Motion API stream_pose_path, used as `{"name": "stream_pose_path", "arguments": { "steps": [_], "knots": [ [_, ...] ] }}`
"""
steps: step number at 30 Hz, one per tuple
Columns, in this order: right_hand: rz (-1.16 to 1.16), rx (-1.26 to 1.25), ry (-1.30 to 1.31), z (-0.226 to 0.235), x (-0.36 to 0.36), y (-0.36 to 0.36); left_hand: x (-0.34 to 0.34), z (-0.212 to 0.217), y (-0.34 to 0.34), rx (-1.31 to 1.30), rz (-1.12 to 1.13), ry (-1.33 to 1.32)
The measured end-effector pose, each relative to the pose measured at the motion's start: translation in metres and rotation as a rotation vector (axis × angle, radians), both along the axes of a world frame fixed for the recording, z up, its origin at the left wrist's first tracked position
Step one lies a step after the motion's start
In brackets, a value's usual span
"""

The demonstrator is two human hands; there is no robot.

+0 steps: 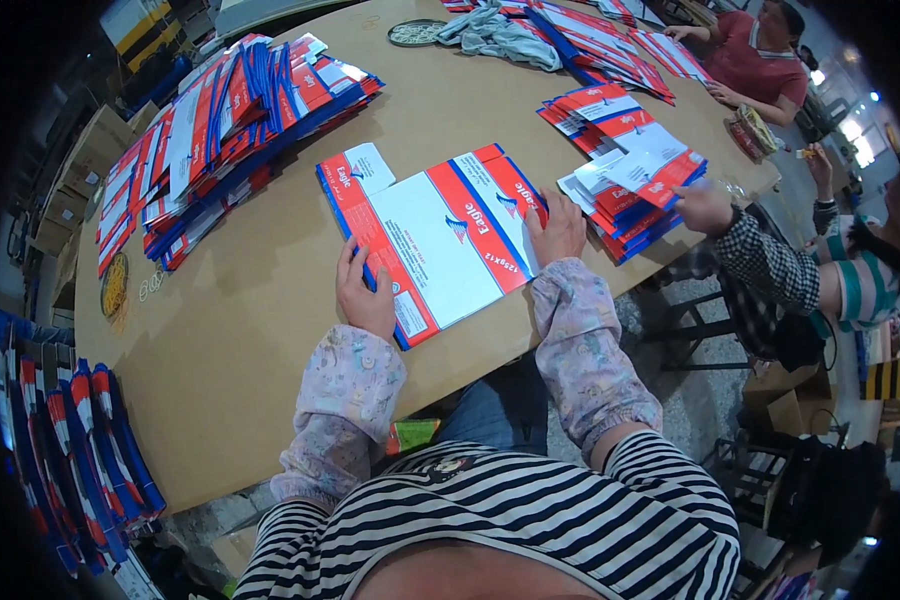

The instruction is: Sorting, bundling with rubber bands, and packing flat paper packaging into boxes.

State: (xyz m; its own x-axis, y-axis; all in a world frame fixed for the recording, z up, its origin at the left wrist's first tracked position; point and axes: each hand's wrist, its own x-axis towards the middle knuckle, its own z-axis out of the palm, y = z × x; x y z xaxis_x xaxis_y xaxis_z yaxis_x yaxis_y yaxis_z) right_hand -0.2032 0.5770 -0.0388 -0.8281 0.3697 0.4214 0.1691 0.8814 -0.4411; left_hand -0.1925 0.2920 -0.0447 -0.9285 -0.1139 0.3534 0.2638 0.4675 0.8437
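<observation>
In front of me lies a flattened cardboard carton (440,240), red, white and blue with printed panels, apparently on top of others, as blue edges show at its left side. A white and red flap (368,168) sticks out at its far left corner. My left hand (367,297) grips the left edge, with its fingers bent over the side. At the right edge my right hand (560,230) holds on, its fingers over the red and blue border. The undersides of both hands are hidden.
A big pile of flattened cartons (230,130) stands at the far left, a smaller one (625,170) at the right, where a co-worker's hand (705,207) touches it. Rubber bands (115,285) lie by the left edge. A grey cloth (500,38) lies at the back; another person (760,60) sits far right.
</observation>
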Motion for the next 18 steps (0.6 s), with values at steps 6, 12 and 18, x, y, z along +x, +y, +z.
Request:
{"name": "stream_pose_path", "arguments": {
  "steps": [6, 12, 18],
  "knots": [
    [-0.020, 0.012, 0.016, 0.0004, -0.0008, -0.0006, 0.0018, 0.0042, 0.0007, -0.073, 0.003, 0.005],
    [-0.018, -0.010, 0.015, 0.0008, 0.0001, 0.0001, 0.0040, 0.0065, 0.0024, -0.073, -0.022, 0.004],
    [-0.020, 0.014, 0.022, -0.0006, -0.0003, 0.0007, 0.0025, 0.0041, 0.0001, -0.106, -0.054, 0.029]
  ]
}}
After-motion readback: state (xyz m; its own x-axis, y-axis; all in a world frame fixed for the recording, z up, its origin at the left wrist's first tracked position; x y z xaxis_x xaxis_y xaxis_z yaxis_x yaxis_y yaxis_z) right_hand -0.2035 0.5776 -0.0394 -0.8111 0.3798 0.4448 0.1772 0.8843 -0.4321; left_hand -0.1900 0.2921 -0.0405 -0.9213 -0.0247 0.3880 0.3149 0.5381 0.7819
